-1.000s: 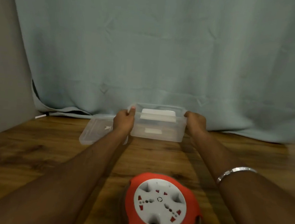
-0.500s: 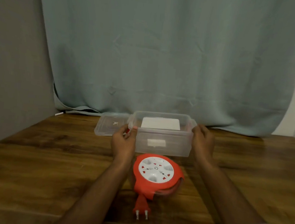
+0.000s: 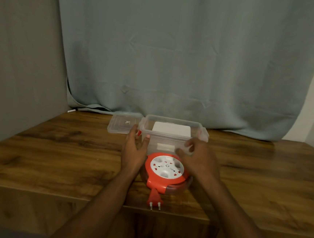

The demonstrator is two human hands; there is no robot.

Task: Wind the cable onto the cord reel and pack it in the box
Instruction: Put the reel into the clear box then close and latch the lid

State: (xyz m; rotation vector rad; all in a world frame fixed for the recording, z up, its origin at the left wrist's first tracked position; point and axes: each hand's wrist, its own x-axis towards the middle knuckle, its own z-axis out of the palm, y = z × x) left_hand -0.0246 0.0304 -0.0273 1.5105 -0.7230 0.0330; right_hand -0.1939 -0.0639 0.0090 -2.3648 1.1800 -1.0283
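The winding step looks finished: the cable sits coiled inside the reel (image 3: pixel 166 170), and only the plug (image 3: pixel 154 200) sticks out at 6 o'clock of it, with its two pins over the front edge of the tabletop (image 3: pixel 54 157). So the step in hand, as I judge it, is the packing.

The box (image 3: pixel 171 137) stands open just behind the reel, at its 12 o'clock, and the two almost touch. The lid (image 3: pixel 122 125) lies flat at 9 o'clock of the box.

The left hand (image 3: pixel 133 151) is beside the left front corner of the box, with fingers straight and spread; the thumb seems to touch the wall, but the hand grips nothing. The right hand (image 3: pixel 199 158) hovers over the right front part of the box and the far edge of the reel, with fingers loosely bent and empty. It is a little blurred, so I cannot tell whether it touches anything.

The next move calls for both hands to take the reel by its sides, lift it over the front wall and lower it flat into the box. The plug must be tucked in, otherwise the lid may not close.

The reel is round, with an orange body, a white socket face turned up and dark cable around its rim. It lies flat near the front edge. A white flat thing (image 3: pixel 171 132) shows through the clear box, but I cannot tell whether it is inside.
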